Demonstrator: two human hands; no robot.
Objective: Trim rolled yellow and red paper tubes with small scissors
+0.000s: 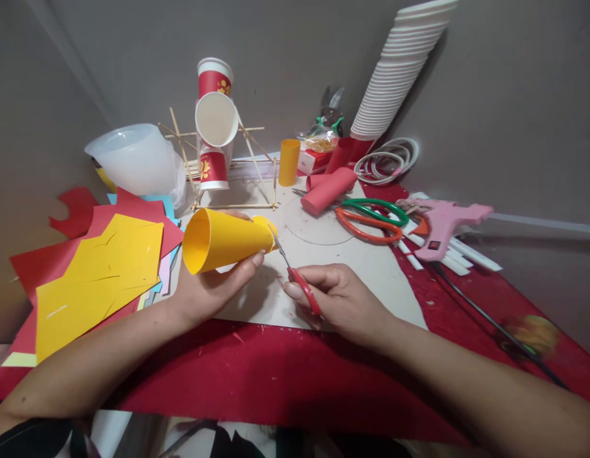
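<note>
My left hand (219, 286) is closed round a yellow paper cone (228, 240), which lies on its side with the wide mouth facing left. A yellow paper flap (265, 224) sticks out at the narrow end. In my right hand (343, 296) is a small pair of scissors (304, 287) with red handles. Their metal blades point up and left and reach the cone's narrow end; whether they touch the paper I cannot tell. Both hands are above a pale sheet of card (381, 273) on the red tablecloth (257, 369).
Yellow paper (99, 273) and red sheets lie left. Behind stand stacked paper cups (213, 168), a stick frame (233, 206) and a yellow tube (289, 163). Red tubes (328, 191), large scissors (371, 226), a pink glue gun (450, 222) and a tall cup stack (400, 70) are right.
</note>
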